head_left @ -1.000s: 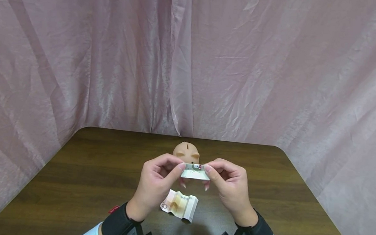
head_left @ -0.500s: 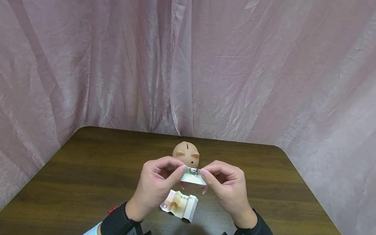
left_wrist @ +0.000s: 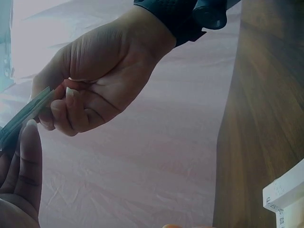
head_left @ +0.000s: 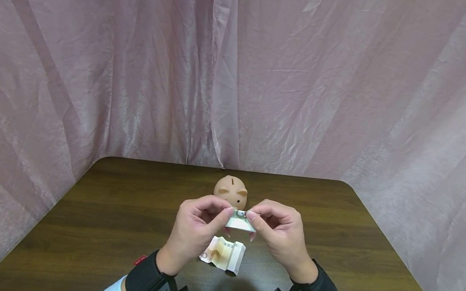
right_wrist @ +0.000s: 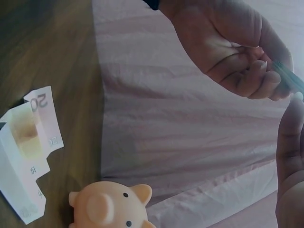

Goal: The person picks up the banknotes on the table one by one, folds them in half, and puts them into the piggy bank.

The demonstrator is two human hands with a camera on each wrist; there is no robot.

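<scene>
My left hand point(head_left: 197, 230) and right hand point(head_left: 280, 233) pinch the two ends of a folded green-white banknote point(head_left: 240, 223) between thumbs and fingers. The note is held up in front of a peach piggy bank point(head_left: 230, 190), whose coin slot faces up and whose lower front is hidden behind it. In the right wrist view, the piggy bank point(right_wrist: 107, 204) shows its snout, ears and eyes. A creased, yellowish banknote point(head_left: 223, 253) marked 20 point(right_wrist: 39, 101) lies on the table between my forearms. In the left wrist view, the held banknote point(left_wrist: 26, 114) appears edge-on as a thin folded stack.
The brown wooden table point(head_left: 138, 202) has rounded far corners. Behind it hangs a pink curtain point(head_left: 281, 87). A small red tag point(head_left: 140, 259) shows beside the black band on my left wrist.
Both hands have come down slightly, bringing the green-white note lower, and my right hand has moved a little to the left. More of the piggy bank shows above the note.
</scene>
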